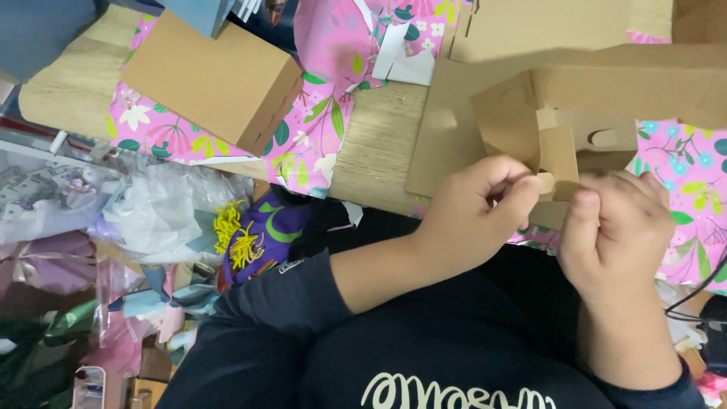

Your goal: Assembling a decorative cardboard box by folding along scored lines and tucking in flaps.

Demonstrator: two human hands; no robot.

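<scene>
The left hand is closed in a pinch, thumb and forefinger gripping a small tab of the flat brown cardboard box blank. The right hand is also closed, fingertips pressed on the same tab from the other side, so the two hands meet at the fold. The blank lies partly folded at the near edge of the wooden surface, its flaps standing up just above the knuckles.

To seat the tab cleanly, it seems best to keep both pinches close to the crease and press along the scored line rather than across it.

Further left, an assembled brown cardboard box rests on pink floral wrapping paper. Crumpled tissue and cellophane lie below the surface edge.
</scene>
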